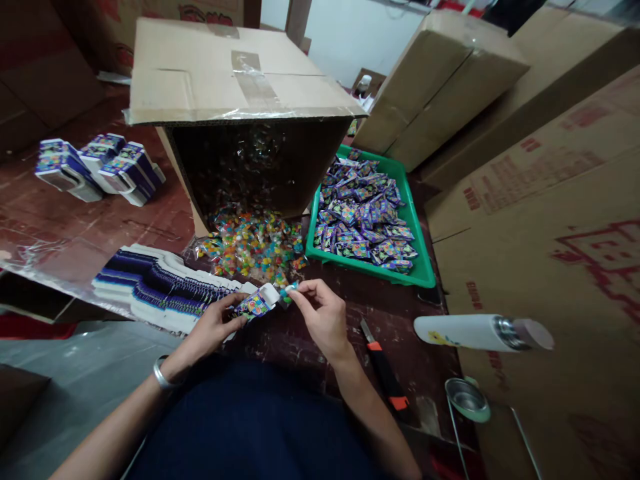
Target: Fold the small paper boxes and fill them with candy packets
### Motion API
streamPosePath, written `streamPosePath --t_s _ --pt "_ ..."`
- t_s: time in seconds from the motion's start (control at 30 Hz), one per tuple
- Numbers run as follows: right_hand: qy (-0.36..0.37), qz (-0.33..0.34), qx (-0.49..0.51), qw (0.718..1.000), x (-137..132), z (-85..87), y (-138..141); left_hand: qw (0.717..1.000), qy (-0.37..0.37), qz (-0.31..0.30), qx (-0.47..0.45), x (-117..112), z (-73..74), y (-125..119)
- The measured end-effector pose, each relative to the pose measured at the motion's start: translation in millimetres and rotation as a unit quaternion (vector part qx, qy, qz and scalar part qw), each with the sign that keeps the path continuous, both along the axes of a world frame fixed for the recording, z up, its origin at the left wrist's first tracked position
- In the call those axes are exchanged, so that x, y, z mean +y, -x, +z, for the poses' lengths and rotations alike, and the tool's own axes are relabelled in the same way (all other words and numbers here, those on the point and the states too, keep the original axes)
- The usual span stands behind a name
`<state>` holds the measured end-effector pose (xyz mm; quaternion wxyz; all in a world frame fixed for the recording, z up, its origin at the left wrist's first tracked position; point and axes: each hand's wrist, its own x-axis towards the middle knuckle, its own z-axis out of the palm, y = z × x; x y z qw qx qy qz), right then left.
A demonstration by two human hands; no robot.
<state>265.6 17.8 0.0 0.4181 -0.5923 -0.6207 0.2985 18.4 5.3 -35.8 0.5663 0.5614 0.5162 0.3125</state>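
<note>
My left hand (213, 325) grips a small purple printed carton (256, 304) with its white end flap open. My right hand (320, 312) pinches a small clear packet of coloured pieces (289, 291) right at the carton's open end. Just beyond my hands lies a heap of the same colourful packets (253, 243), spilling from a big cardboard box (235, 73) tipped on its side. A fanned row of flat unfolded cartons (160, 288) lies under and left of my left hand.
A green tray (419, 270) full of filled purple cartons sits to the right. Stacks of packed cartons (97, 167) stand at the far left. An orange-and-black utility knife (385, 370), a white bottle (475, 331) and its lid (467, 398) lie near my right. Large cardboard boxes (550, 220) wall the right side.
</note>
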Motion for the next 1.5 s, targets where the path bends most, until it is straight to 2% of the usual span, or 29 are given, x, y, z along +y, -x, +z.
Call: streamPosePath --t_s 0.1,0.2,0.33,0.4,0.53,0.63,0.73,0.87,0.93,1.03,1.1,1.17,1.33,1.5 --pt "-0.039 0.047 -0.084 0.995 5.6 11.2 9.5 0.999 0.008 -0.012 -0.037 -2.0 2.6 -10.8" --pt "-0.053 0.096 -0.118 0.987 9.6 10.7 17.8 0.998 0.003 -0.018 -0.06 -2.0 6.1 -19.7" --pt "-0.061 0.151 -0.089 0.983 11.7 5.2 23.3 0.997 0.006 -0.015 -0.073 -0.7 6.7 -29.0" --pt "-0.04 0.176 -0.047 0.982 10.0 2.5 23.5 0.996 0.012 0.017 -0.091 0.0 6.9 -32.3" --pt "0.016 0.12 0.077 0.99 1.1 -6.2 24.4 0.987 0.015 0.094 -0.128 -0.1 10.2 -35.3" --pt "0.024 0.095 0.113 0.989 -5.7 -16.0 28.7 0.986 0.009 0.071 -0.15 -2.4 10.4 -37.1" --pt "-0.004 0.087 0.109 0.99 -8.7 -23.9 33.7 0.984 -0.005 0.051 -0.168 -5.6 5.5 -39.5" --pt "-0.06 0.094 0.098 0.989 -9.1 -30.7 37.7 0.982 -0.005 0.055 -0.183 -8.9 -2.3 -42.1" --pt "-0.062 0.078 0.119 0.988 -9.4 -33.8 39.6 0.978 0.007 0.072 -0.196 -9.8 -4.2 -42.9" --pt "-0.035 0.053 0.18 0.982 -8.6 -35.9 41.9 0.969 0.044 0.088 -0.227 -10.3 -5.0 -43.2" --pt "-0.009 0.072 0.208 0.975 -6.1 -33.7 41.6 0.969 0.057 0.083 -0.226 -10.3 -4.7 -42.3" --pt "0.035 0.096 0.221 0.97 -1.9 -29.3 39.2 0.976 0.045 0.076 -0.198 -10.3 -4.0 -40.7" --pt "0.158 0.093 0.231 0.955 10.8 -21.0 28.9 0.993 0.001 0.034 -0.113 -10.5 -1.2 -35.5" --pt "0.169 0.099 0.229 0.953 17.2 -21.3 25.3 0.997 -0.014 0.009 -0.081 -10.5 2.0 -33.2"
